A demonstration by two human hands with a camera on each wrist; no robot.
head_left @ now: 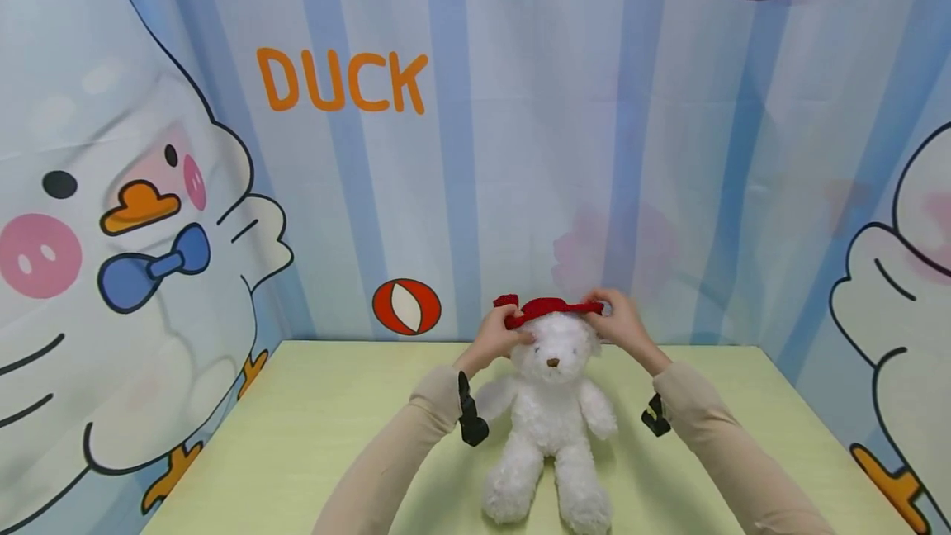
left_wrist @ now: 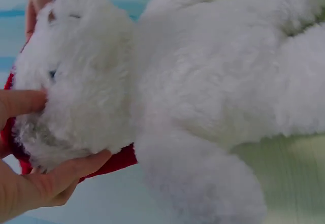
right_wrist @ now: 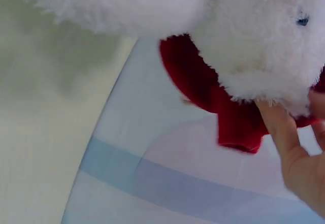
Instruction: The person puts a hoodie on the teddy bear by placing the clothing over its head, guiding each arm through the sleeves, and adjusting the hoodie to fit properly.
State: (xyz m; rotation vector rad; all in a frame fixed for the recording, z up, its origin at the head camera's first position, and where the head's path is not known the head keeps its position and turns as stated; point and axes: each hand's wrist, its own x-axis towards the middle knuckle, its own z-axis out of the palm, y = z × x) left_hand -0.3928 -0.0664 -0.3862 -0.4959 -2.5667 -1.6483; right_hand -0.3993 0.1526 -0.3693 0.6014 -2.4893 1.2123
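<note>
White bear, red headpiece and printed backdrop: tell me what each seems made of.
The bear looks like soft, matte plush, probably synthetic: shaggy tufts fringe its outline. The red headpiece seems to be cloth, maybe velvet or felt: deep, dull color with no clear weave. The backdrop is likely thin printed fabric, fairly smooth: it shows soft folds; the fiber is unclear.

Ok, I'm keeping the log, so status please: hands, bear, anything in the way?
Left hand and right hand gripping red headwear, one at each side. White bear facing head camera, headwear atop its head. No obstruction seen.
</note>
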